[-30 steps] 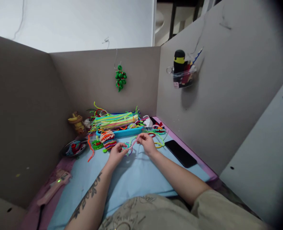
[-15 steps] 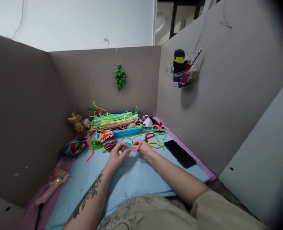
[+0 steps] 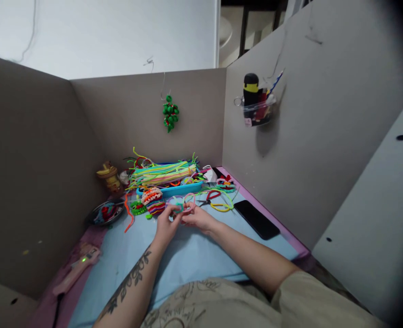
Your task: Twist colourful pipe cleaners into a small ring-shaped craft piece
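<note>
My left hand (image 3: 165, 225) and my right hand (image 3: 196, 218) meet over the light blue mat (image 3: 194, 255), fingertips pinched together on a small piece of bent pipe cleaners (image 3: 182, 203) with pink, purple and green loops standing above my fingers. Just behind it lies a blue tray (image 3: 179, 187) heaped with neon pipe cleaners (image 3: 162, 172). A striped pipe-cleaner figure (image 3: 152, 200) lies left of my hands.
Red-handled scissors (image 3: 210, 197) and loose yellow-green loops (image 3: 221, 206) lie right of my hands. A black phone (image 3: 257, 219) rests by the right cardboard wall. A metal bowl (image 3: 104, 212) and a pink glue gun (image 3: 76, 269) are at the left. A green ornament (image 3: 170, 114) hangs on the back wall.
My right hand has moved left and closer to my left hand. The stretched pipe cleaner between them is now curled into small loops above my fingers.
</note>
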Tool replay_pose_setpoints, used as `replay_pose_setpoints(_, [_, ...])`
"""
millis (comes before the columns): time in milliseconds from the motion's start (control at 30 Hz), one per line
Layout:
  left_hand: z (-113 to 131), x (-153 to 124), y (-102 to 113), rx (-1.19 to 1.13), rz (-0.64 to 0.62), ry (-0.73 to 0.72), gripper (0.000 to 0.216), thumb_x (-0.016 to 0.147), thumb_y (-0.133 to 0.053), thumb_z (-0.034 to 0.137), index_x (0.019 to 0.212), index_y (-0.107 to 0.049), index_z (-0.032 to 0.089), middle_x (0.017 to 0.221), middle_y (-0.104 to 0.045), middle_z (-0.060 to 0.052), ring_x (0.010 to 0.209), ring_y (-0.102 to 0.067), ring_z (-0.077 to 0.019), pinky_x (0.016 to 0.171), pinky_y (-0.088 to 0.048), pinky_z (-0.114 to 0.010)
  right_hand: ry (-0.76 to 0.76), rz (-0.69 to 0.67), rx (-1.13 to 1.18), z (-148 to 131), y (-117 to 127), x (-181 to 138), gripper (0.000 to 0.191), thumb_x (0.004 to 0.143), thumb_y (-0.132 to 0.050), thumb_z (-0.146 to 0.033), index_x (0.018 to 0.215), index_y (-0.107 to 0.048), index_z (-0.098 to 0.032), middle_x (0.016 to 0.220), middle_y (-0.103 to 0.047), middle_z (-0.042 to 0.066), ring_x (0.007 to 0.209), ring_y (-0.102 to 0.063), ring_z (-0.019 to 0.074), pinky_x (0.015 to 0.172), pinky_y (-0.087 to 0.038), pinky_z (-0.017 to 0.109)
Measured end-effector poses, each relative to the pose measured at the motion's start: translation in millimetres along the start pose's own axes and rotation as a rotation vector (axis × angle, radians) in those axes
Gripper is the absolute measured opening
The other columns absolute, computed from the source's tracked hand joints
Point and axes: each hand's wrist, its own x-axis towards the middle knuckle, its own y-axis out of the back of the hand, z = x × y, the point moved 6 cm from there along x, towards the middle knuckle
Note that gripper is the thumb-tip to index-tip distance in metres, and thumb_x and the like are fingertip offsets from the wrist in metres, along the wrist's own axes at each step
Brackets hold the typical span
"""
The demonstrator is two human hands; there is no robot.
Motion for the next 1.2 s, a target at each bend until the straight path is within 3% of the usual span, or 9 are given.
replay_pose_setpoints(300, [-4.5,0.7,1.2,-0.05,0.014,0.074,0.012,0.072,-0.059,0.027,0.079,-0.057,0.018,0.069,-0.055,0.001,0.063,-0.048,-0.0126,0.061,-0.039,-0.023,-0.025,-0.06,0.057,12.8,-8.0,1.3,0.052,0.056,-0.071,-0.024,0.096,-0.039,-0.023,0.076,-0.061,-0.005,0.057,-0.06,0.0102,0.057,-0.046,0.024])
replay_pose_setpoints(400, [-4.3,1.1,1.1,-0.132,0.033,0.113,0.014,0.071,-0.061,0.027,0.079,-0.056,0.018,0.071,-0.054,0.001,0.065,-0.048,-0.0124,0.061,-0.039,-0.023,0.023,-0.002,0.061,13.4,-6.9,2.8,0.047,0.055,-0.069,-0.019,0.092,-0.04,-0.022,0.077,-0.059,-0.005,0.057,-0.059,0.009,0.057,-0.046,0.023])
replay_pose_setpoints(500, [-3.1,1.5,0.9,-0.192,0.049,0.133,0.016,0.07,-0.063,0.027,0.079,-0.055,0.017,0.072,-0.054,0.001,0.064,-0.047,-0.0116,0.061,-0.039,-0.023,0.095,0.081,0.069,12.2,-4.1,4.7,0.042,0.053,-0.066,-0.016,0.087,-0.041,-0.021,0.066,-0.056,-0.007,0.051,-0.053,0.0078,0.052,-0.043,0.021])
replay_pose_setpoints(667, [-5.0,1.2,-1.9,-0.265,0.039,0.184,0.019,0.069,-0.064,0.03,0.078,-0.054,0.017,0.068,-0.052,0.002,0.059,-0.046,-0.0104,0.056,-0.037,-0.022,0.127,0.148,0.055,10.8,-0.7,5.4,0.045,0.053,-0.062,-0.017,0.092,-0.041,-0.021,0.06,-0.055,-0.008,0.047,-0.051,0.0086,0.047,-0.041,0.02])
replay_pose_setpoints(933, [-2.1,-4.6,-7.4,-0.165,0.005,0.121,0.012,0.072,-0.061,0.027,0.078,-0.056,0.017,0.068,-0.052,0.002,0.062,-0.046,-0.0109,0.06,-0.037,-0.023,0.048,0.122,-0.131,11.4,-3.1,4.7,0.04,0.054,-0.057,-0.018,0.089,-0.036,-0.022,0.061,-0.059,-0.007,0.039,-0.053,0.0091,0.036,-0.033,0.016])
replay_pose_setpoints(1067, [-3.9,-2.7,-0.2,-0.186,0.09,0.161,0.016,0.071,-0.062,0.028,0.081,-0.055,0.017,0.073,-0.054,0.0,0.064,-0.048,-0.0114,0.061,-0.039,-0.023,0.129,0.146,-0.257,10.2,-3.3,2.0,0.038,0.058,-0.054,-0.016,0.092,-0.037,-0.022,0.058,-0.057,-0.008,0.04,-0.051,0.0088,0.039,-0.037,0.017])
replay_pose_setpoints(1200, [-9.9,1.4,10.5,-0.298,0.213,0.233,0.022,0.069,-0.064,0.031,0.083,-0.054,0.017,0.076,-0.054,0.0,0.062,-0.048,-0.0103,0.057,-0.04,-0.022,0.311,0.109,-0.433,4.1,-13.7,-6.3,0.05,0.064,-0.053,-0.013,0.11,-0.035,-0.023,0.057,-0.055,-0.009,0.047,-0.052,0.0092,0.05,-0.043,0.021])
